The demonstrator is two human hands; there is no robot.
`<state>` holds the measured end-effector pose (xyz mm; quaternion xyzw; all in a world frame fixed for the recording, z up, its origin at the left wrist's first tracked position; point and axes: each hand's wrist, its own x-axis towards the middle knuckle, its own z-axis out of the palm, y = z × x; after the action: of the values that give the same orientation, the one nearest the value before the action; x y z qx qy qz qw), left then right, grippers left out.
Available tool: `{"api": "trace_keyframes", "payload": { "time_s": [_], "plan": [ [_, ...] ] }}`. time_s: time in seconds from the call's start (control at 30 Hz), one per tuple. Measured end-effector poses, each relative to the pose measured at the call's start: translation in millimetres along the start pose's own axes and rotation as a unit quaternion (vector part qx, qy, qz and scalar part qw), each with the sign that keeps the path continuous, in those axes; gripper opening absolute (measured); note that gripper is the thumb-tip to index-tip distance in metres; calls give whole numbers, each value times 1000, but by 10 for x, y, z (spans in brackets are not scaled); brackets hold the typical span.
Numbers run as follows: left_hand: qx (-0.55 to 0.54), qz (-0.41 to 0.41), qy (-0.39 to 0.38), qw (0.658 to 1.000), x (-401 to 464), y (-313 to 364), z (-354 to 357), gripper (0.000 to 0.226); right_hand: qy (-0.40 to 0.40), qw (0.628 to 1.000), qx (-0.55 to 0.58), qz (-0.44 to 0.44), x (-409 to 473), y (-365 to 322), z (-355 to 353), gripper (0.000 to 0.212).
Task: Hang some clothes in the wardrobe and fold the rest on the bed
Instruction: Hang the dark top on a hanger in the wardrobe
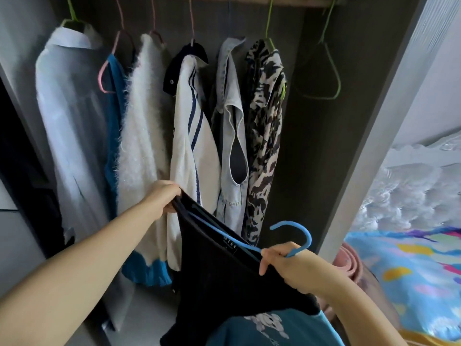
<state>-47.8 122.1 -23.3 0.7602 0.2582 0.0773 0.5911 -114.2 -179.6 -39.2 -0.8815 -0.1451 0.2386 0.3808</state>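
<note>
Holding a black ribbed top [219,265] in front of the open wardrobe [324,121], the left hand [164,196] grips the far edge of its neckline while the right hand [284,260] pinches the near edge together with the neck of a blue hanger [294,236], whose arm runs inside the garment. Behind, a white shirt [67,121], a fluffy white sweater [142,136], a striped cream top [192,146], a denim piece [230,121] and a patterned blouse [264,126] hang from the rail [249,1], beside an empty green hanger [324,71]. At right lies the bed [411,270].

A dark ribbed top [214,265] hangs slack on a blue hanger [291,236], tilted, before the open wardrobe [324,121].
</note>
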Motion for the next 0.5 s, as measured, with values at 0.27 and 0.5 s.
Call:
{"api": "trace_keyframes", "payload": {
  "time_s": [0.27, 0.5],
  "plan": [
    [310, 256, -143, 905, -315, 13, 487, 36, -22, 991, 132, 4, 32, -210, -183, 37],
    [448, 368, -251, 775, -452, 35, 555, 45, 17, 984, 177, 4, -256, -295, -597, 21]
  ]
}}
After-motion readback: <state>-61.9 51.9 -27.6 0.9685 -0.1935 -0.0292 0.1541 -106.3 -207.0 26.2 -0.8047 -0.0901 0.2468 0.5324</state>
